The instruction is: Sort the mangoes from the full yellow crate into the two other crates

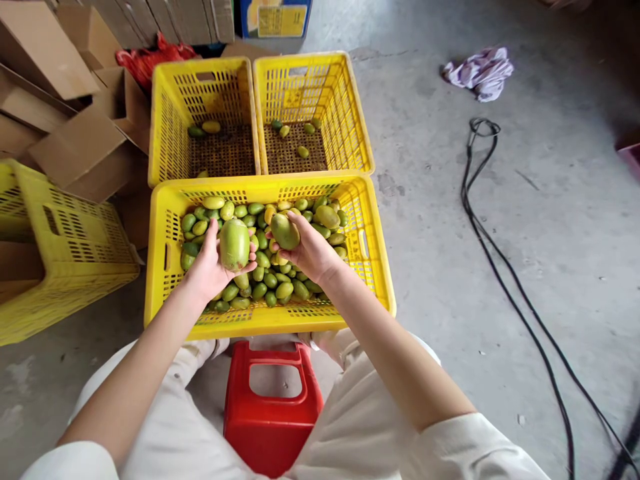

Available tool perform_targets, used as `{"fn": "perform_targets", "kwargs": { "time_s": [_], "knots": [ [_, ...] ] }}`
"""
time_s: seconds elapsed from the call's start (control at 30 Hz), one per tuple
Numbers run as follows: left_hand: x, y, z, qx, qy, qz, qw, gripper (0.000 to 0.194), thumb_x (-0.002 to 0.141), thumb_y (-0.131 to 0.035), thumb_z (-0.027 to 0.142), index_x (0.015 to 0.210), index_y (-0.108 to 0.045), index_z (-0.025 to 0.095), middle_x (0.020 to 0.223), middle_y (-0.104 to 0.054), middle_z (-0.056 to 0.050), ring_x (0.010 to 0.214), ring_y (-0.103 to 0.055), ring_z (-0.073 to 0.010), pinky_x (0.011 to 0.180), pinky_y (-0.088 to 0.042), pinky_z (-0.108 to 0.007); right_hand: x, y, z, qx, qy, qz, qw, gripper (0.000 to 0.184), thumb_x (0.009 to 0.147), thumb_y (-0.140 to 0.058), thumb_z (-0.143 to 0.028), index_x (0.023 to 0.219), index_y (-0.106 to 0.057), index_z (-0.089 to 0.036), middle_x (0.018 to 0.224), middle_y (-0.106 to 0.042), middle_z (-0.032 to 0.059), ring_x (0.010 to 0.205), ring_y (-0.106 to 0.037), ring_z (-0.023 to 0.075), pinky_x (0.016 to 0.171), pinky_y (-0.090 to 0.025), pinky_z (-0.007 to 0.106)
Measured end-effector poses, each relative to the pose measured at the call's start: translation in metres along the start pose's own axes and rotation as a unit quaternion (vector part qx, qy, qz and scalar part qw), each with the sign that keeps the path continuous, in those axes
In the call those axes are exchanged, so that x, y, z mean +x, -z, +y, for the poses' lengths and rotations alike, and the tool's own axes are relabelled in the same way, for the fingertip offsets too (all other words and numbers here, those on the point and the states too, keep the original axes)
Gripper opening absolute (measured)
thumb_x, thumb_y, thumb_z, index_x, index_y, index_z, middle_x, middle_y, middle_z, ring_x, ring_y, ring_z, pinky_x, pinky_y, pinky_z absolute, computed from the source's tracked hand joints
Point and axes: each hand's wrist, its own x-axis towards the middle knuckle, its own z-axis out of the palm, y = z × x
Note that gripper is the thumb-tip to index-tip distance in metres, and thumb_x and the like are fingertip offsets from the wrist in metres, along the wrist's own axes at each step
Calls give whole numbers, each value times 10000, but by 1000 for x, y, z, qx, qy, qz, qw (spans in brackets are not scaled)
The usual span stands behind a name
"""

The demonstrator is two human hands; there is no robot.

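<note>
My left hand [210, 263] is wrapped round a large green mango [235, 244], held upright above the near yellow crate [165, 313]. My right hand [310, 253] grips a smaller green mango [285, 231] beside it. Both hands hover over the heap of green and yellowish mangoes [265, 280] filling that crate. Behind it stand two more yellow crates: the left one [170, 127] holds two or three mangoes, the right one [350, 120] holds several small ones.
A red plastic stool [270, 413] sits between my knees. A yellow crate [55, 267] lies overturned at the left, with cardboard boxes [75, 147] behind. A black cable [500, 267] and a crumpled cloth [480, 70] lie on the concrete floor at right.
</note>
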Motion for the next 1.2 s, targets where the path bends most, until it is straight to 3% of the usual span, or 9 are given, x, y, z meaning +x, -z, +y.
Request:
{"fn": "perform_targets", "kwargs": {
  "time_s": [0.07,0.17,0.4,0.5,0.6,0.73,0.87,1.03,1.2],
  "knots": [
    [-2,-1,-1,4,-18,6,1000,525,1046,-657,713,948,-739,204,794,-727,-40,646,-719,-143,598,-649,-230,-1,0,0,-1,13,2,1000,247,1088,-641,-432,955,-680,-228,927,-770,45,644,-593,136,552,-456,238],
    [-5,-3,-2,11,-53,13,998,296,962,-866,449,905,-709,206,805,-711,-8,679,-704,-112,639,-641,-192,-2,0,-1,-2,31,8,999,179,1043,-711,-396,967,-680,-236,907,-745,16,638,-601,126,552,-452,234],
    [-7,-5,-2,4,-84,53,995,49,995,-745,219,988,-790,201,1050,-800,-42,873,-732,-141,763,-657,-223,-5,-3,-2,11,22,4,1000,171,1028,-716,-350,904,-674,-240,803,-685,-26,626,-606,115,546,-447,219],
    [-5,-3,-3,5,-92,43,995,107,1017,-709,202,1044,-811,218,1084,-821,-35,875,-750,-143,725,-650,-210,-6,-3,-2,2,29,0,1000,155,967,-791,-331,884,-697,-240,819,-693,-30,663,-622,117,575,-471,223],
    [-3,0,-4,17,-92,26,995,165,1065,-668,237,1081,-828,200,949,-810,-49,859,-780,-167,737,-665,-232,-6,-2,0,-11,37,6,999,142,942,-813,-327,886,-721,-236,853,-728,-24,722,-655,119,648,-510,225],
    [0,4,-7,33,-104,12,994,140,1034,-743,314,1060,-797,187,954,-841,-84,1063,-841,-272,920,-702,-343,-1,2,3,-42,55,6,998,232,958,-783,-458,910,-714,-241,826,-749,2,798,-676,158,704,-512,259],
    [3,8,-10,34,-92,-43,994,291,935,-849,361,1160,-763,199,1063,-875,-96,1171,-846,-317,1025,-694,-402,6,7,6,-61,74,-14,995,388,884,-825,-606,968,-693,-252,825,-752,0,758,-630,168,625,-449,269],
    [7,12,-9,25,-63,-36,997,250,942,-806,352,1138,-762,204,974,-855,-67,931,-859,-246,810,-701,-295,9,9,4,-46,81,-15,996,352,891,-833,-567,966,-698,-251,877,-742,-10,683,-598,136,617,-485,263],
    [3,8,-3,21,-64,11,998,195,931,-807,323,1072,-783,190,913,-784,-40,740,-742,-148,639,-626,-205,4,6,1,-25,96,-25,995,263,866,-879,-412,876,-695,-225,865,-708,-13,728,-647,122,663,-551,232]
  ]
}}
